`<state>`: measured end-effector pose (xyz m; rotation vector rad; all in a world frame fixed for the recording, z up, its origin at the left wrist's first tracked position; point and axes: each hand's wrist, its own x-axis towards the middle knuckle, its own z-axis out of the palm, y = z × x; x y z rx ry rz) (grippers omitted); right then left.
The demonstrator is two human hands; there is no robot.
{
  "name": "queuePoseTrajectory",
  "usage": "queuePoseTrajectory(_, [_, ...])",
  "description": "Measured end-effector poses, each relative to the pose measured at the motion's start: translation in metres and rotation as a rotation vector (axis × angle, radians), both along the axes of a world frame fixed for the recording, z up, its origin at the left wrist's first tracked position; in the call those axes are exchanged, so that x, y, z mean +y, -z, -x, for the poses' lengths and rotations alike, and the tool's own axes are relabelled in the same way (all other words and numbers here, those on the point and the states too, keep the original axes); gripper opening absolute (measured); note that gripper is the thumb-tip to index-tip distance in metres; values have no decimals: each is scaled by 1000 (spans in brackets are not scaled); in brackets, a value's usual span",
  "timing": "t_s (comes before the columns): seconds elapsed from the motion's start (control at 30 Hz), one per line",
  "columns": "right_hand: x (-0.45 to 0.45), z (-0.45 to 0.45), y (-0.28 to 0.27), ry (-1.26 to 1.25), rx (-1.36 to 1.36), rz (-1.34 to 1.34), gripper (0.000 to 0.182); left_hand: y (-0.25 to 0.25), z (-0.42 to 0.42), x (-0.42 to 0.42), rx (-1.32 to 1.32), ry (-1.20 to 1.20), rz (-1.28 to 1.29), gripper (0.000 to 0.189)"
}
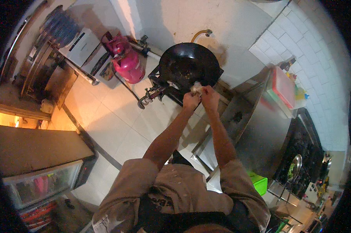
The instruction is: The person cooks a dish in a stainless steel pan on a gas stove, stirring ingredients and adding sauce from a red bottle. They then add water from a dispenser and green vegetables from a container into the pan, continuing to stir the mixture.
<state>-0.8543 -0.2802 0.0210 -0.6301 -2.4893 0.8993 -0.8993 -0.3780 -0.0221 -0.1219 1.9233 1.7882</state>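
Note:
Both my hands meet at the near rim of a large black wok (190,62), which sits on a dark metal burner stand (154,76). Between them is a pale, crumpled piece (197,87), perhaps paper or a thin plastic bag; its exact kind is too blurred to tell. My left hand (191,100) grips it from the left. From the right, my right hand (209,97) pinches the same piece. Dark residue with small yellowish specks shows at the bottom of the wok. A valve fitting (147,96) with a hose juts out at the stand's left.
A pink gas cylinder (130,65) stands on the floor left of the wok. Along the right runs a steel counter (262,128) bearing a red-lidded container (283,87). Beyond it, a strainer (295,167) with green pieces rests over a black stove. A bright green container (259,185) is near my right elbow.

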Motion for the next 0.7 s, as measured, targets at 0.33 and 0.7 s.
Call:
queuePoseTrajectory(0.33, [41,37,-1,-288,101,9,25,-48,58,-9,323,220,315,31])
queuePoseTrajectory(0.7, [45,36,-43,-98,349,417,18,-149,-37,-93,325,-23,-250,22])
